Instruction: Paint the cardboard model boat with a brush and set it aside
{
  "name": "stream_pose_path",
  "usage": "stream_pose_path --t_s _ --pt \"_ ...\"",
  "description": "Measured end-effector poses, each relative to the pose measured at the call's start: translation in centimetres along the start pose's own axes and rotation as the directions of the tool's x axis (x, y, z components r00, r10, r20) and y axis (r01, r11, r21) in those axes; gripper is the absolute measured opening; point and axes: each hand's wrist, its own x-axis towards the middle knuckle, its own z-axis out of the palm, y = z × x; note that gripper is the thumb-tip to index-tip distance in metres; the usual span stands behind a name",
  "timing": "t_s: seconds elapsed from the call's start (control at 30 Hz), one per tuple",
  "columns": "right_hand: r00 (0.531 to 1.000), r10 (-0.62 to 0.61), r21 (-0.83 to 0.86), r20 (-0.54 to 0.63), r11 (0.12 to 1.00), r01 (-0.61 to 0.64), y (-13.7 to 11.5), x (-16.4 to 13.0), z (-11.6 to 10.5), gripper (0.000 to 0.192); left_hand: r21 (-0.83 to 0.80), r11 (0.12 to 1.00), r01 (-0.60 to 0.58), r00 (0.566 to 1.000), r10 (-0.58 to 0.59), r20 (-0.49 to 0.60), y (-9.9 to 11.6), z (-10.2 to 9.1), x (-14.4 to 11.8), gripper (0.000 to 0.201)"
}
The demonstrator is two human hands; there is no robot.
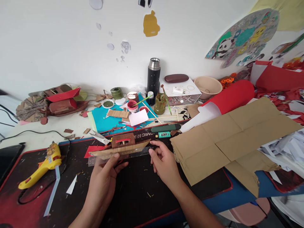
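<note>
A small cardboard model boat (pixel 133 147) with a brown cabin and a red strip stands in front of me. Along its near side lies a clear plastic ruler (pixel 137 153). My left hand (pixel 105 177) is closed on the ruler's left part, thumb on top near the hull and fingers underneath. At the other end, my right hand (pixel 163 161) pinches the ruler's tip between thumb and curled fingers, its index finger at the boat's pointed end. Scissors (pixel 101 138) and a red corrugated piece (pixel 95 151) lie just left of the boat.
A yellow glue gun (pixel 42 166) with a glue stick (pixel 53 190) rests at left. Behind are paint jars (pixel 117 93), a black thermos (pixel 154 79) and blue paper (pixel 99 115). A large cardboard sheet (pixel 228 136) covers the right side. Another model boat (pixel 64 106) stands back left.
</note>
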Motion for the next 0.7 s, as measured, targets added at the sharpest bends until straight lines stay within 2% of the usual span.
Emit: stream_pose_path --t_s 0.7 --pt "1.000 0.004 -0.030 0.003 1.000 -0.004 -0.27 0.32 0.08 0.039 0.023 1.000 0.009 1.000 -0.009 -0.009 0.35 0.15 -0.27 0.063"
